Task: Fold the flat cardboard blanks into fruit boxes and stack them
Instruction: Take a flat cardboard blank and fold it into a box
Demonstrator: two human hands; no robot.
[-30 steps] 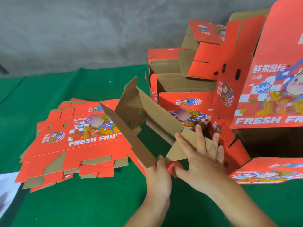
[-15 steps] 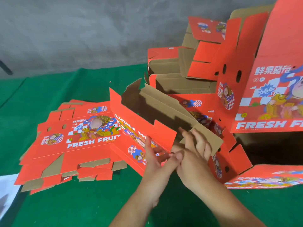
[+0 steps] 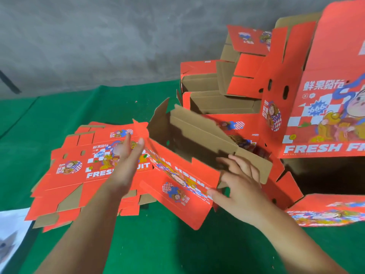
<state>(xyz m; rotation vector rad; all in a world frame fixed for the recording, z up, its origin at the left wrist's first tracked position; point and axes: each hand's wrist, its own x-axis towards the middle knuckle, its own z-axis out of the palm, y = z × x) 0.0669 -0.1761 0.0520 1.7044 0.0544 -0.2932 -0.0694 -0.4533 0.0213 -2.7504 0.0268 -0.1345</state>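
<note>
Right hand (image 3: 238, 186) clamped on half-folded box (image 3: 183, 175); left hand (image 3: 126, 165) flat, fingers straight.

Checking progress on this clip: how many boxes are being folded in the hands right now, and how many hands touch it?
1 box, the half-folded box at centre on the green cloth. The right hand grips its near right corner; the left hand is open beside its left end, contact unclear. Other boxes behind are untouched.

Left hand (image 3: 128, 161) reaches forward, fingers straight; right hand (image 3: 240, 186) spread, fingers curled.
</note>
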